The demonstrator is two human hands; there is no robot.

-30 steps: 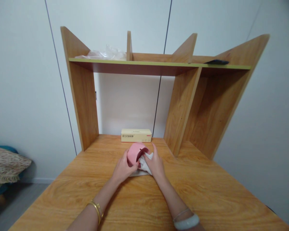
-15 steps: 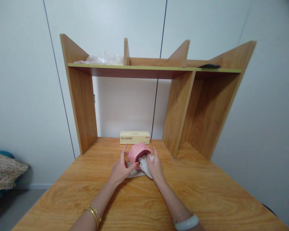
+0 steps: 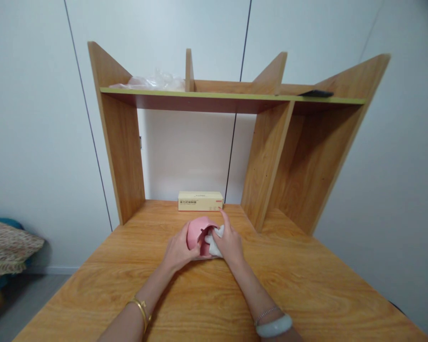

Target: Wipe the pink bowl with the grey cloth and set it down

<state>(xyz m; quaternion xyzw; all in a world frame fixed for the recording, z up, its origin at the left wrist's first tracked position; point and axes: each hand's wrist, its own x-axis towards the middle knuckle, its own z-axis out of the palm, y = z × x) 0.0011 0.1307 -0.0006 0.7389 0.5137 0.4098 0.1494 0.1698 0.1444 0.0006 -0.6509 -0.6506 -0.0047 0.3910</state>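
Note:
A pink bowl-like container point(image 3: 197, 231) with an uneven, notched rim is tilted on its side just above the desk, its opening turned to the right and toward me. My left hand point(image 3: 178, 251) is closed around its left side, the thumb at the near edge of the rim. In my right hand point(image 3: 231, 245) a white cloth point(image 3: 215, 246) is bunched up, and part of it is pushed into the container's opening. The right index finger points up, off the cloth. Some of the cloth shows below the container. The fingertips inside the opening are partly hidden.
Behind the hands a cream-coloured box point(image 3: 200, 202) stands on the wooden desk point(image 3: 214, 299). A wooden shelf unit point(image 3: 267, 161) rises at the back, with a clear plastic bag point(image 3: 153, 81) and a dark flat object point(image 3: 316, 93) on top. A patterned cloth point(image 3: 10, 247) hangs at far left.
The container has turned and tilted so its opening shows more. My right hand has drawn the cloth up and lifted its index finger. My left hand has wrapped closer around the container's side.

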